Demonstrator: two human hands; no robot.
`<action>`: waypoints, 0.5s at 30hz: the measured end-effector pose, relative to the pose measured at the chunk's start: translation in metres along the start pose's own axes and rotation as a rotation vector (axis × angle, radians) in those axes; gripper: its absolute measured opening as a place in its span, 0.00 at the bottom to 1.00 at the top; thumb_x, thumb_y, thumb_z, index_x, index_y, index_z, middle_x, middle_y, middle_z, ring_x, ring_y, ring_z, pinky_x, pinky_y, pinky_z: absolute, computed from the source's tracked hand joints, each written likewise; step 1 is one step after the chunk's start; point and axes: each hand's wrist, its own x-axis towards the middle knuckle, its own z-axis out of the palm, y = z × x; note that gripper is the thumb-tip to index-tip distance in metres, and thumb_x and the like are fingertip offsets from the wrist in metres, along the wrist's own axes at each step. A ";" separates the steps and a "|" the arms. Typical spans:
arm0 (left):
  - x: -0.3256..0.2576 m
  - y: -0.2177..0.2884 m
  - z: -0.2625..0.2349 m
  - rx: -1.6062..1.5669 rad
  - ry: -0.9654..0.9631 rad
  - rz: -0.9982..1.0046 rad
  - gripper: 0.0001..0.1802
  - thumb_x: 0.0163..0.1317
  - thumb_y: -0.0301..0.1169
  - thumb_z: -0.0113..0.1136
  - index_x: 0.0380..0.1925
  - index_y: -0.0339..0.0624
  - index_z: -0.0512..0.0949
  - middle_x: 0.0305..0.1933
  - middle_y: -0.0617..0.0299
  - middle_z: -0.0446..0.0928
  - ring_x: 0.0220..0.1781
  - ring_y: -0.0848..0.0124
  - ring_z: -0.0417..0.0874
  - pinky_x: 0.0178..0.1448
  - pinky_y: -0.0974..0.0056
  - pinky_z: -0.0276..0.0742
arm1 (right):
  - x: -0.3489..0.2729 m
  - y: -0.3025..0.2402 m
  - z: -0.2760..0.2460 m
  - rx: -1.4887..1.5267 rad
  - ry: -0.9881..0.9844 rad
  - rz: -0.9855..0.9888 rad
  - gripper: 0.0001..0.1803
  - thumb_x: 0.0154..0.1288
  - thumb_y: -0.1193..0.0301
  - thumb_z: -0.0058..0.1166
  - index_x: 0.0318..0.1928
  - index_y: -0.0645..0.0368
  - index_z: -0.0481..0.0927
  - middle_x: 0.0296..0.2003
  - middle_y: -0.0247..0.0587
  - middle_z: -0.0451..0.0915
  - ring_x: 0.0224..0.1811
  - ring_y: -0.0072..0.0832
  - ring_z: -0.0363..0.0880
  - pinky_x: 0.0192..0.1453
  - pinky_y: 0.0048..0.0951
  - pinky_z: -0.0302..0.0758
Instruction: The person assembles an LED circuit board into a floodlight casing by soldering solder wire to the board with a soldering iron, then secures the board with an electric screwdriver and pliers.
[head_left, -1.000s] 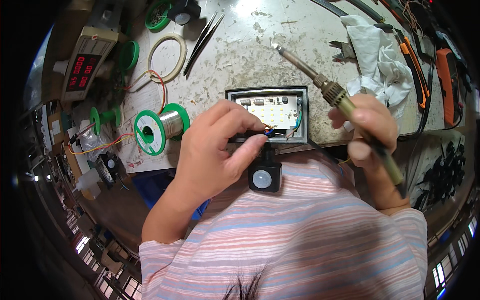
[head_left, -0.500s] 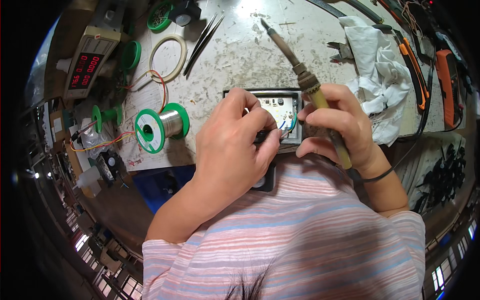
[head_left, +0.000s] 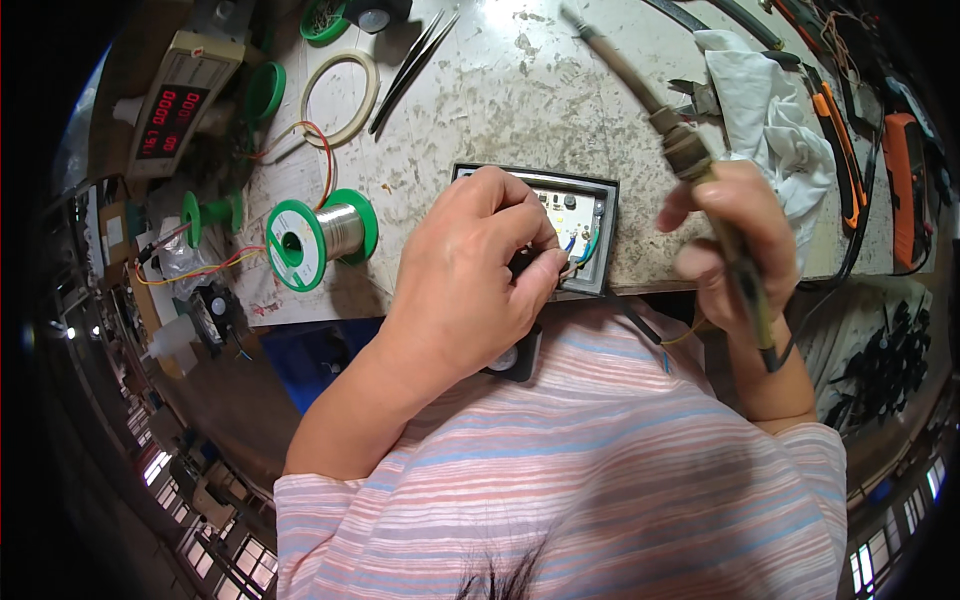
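A black rectangular housing (head_left: 612,200) lies at the table's near edge with a white circuit board (head_left: 565,205) inside. Blue and green wires (head_left: 590,245) curve over the board's right side. Over the housing's left part, my left hand (head_left: 465,250) is closed, thumb and fingers pinched at the wires; what lies between the fingertips is mostly hidden. My right hand (head_left: 745,235), slightly blurred, grips a soldering iron (head_left: 685,150) by its handle, tip pointing up and left, apart from the board. A black cable (head_left: 635,320) with bared coloured wire ends hangs off the housing's lower right.
A solder spool (head_left: 340,230) stands left of the housing. Behind it lie a tape roll (head_left: 312,100) and tweezers (head_left: 412,75). A white cloth (head_left: 760,120), cutters (head_left: 690,95), an orange utility knife (head_left: 840,150) and an orange meter (head_left: 905,190) are at right. A red-digit display unit (head_left: 175,110) stands far left.
My right hand has moved right with the soldering iron, away from the housing. The cable's coloured wire ends now show below it. My left hand stays nearly in place.
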 end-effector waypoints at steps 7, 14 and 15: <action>0.003 0.003 -0.004 0.008 -0.047 -0.019 0.07 0.55 0.25 0.70 0.31 0.36 0.81 0.40 0.58 0.76 0.39 0.63 0.79 0.39 0.63 0.76 | 0.012 -0.002 -0.020 0.050 0.167 -0.128 0.27 0.69 0.49 0.60 0.46 0.63 0.79 0.31 0.35 0.78 0.26 0.24 0.72 0.34 0.28 0.67; 0.004 0.003 -0.004 0.034 -0.056 -0.029 0.07 0.54 0.25 0.70 0.30 0.35 0.80 0.40 0.57 0.76 0.39 0.62 0.79 0.41 0.61 0.77 | 0.019 -0.011 -0.018 0.107 -0.035 -0.034 0.15 0.65 0.58 0.57 0.34 0.58 0.77 0.22 0.35 0.73 0.23 0.28 0.68 0.28 0.31 0.62; 0.004 0.003 -0.004 0.033 -0.056 -0.031 0.07 0.54 0.25 0.70 0.30 0.35 0.80 0.40 0.57 0.76 0.39 0.62 0.79 0.41 0.61 0.77 | 0.019 -0.013 -0.015 0.069 -0.037 0.009 0.13 0.60 0.60 0.56 0.32 0.58 0.76 0.21 0.36 0.71 0.21 0.29 0.67 0.27 0.32 0.61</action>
